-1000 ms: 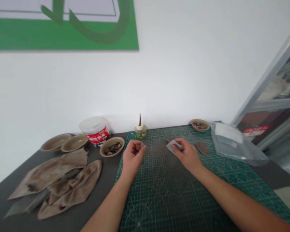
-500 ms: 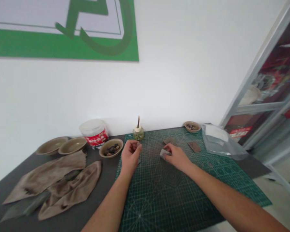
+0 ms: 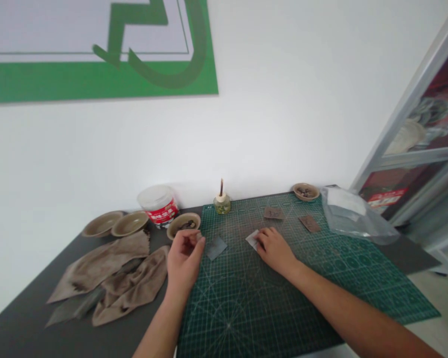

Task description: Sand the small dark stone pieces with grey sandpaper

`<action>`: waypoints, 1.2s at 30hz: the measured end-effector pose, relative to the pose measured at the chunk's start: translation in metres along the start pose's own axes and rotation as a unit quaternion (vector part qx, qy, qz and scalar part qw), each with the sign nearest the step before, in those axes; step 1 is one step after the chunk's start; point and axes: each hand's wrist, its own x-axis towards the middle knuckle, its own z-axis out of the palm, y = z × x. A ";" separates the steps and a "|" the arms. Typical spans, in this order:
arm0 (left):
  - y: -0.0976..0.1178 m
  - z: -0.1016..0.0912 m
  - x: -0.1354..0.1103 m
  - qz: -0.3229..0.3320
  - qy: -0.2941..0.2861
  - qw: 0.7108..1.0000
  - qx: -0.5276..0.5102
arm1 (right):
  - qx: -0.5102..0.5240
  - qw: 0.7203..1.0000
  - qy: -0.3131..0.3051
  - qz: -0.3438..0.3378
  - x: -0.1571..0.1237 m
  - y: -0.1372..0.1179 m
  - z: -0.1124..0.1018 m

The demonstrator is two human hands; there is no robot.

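My left hand hovers over the left edge of the green cutting mat, fingers curled in a pinch on something small that I cannot make out. It is just in front of a tan bowl of dark stones. A grey rectangular sheet lies on the mat right of that hand. My right hand rests on the mat with its fingertips pressed on a small pale sheet.
Two brown sheets lie farther back on the mat. A small glass bottle with a stick, a second stone bowl, a plastic bag, a red-labelled tub, two empty bowls and stained cloths surround it.
My left hand has pulled back toward me and to the left, uncovering the grey sheet on the mat. My right hand has slid the pale sheet nearer to me. The camera view shifted.
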 end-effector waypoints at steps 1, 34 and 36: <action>-0.002 -0.004 -0.007 -0.010 -0.016 1.000 0.010 | 0.001 1.000 -0.003 -0.002 -0.001 -0.002 0.001; 0.010 -0.028 -0.093 -0.135 -0.021 0.986 0.096 | -0.005 0.993 -0.055 -0.102 0.060 -0.104 0.026; 0.011 -0.021 -0.093 -0.142 -0.017 0.985 0.093 | 0.013 0.995 -0.041 -0.085 0.056 -0.104 0.018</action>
